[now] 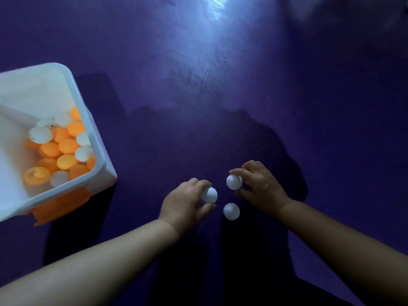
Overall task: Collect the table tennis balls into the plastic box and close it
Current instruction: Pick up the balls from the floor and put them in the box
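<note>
**Q:** What do the two hands show?

**A:** The left hand (187, 203), at lower centre of the frame, has fingers and thumb curled round the first white ball (210, 195), clamped on it. The right hand (261, 188), just beside it, pinches the second white ball (234, 182) between fingertips and thumb. Both forearms enter from the bottom edge.

**Q:** Are there other balls outside the box?

**A:** Yes, one. The third white ball (231, 211) lies loose on the purple surface (220, 85), below and between the two held balls. No hand touches it.

**Q:** Where is the box?

**A:** The plastic box (74, 85) sits at the left edge of the frame, well apart from the hands, with its top open. It is white and has an orange latch (59, 204) on its near wall. A heap of orange and white balls (64, 149) lies in its near right corner.

**Q:** What about the lighting?

**A:** A bright patch falls on the surface at upper centre. The dark shadow (254, 140) of the person covers the middle and lower frame, around the hands.
</note>
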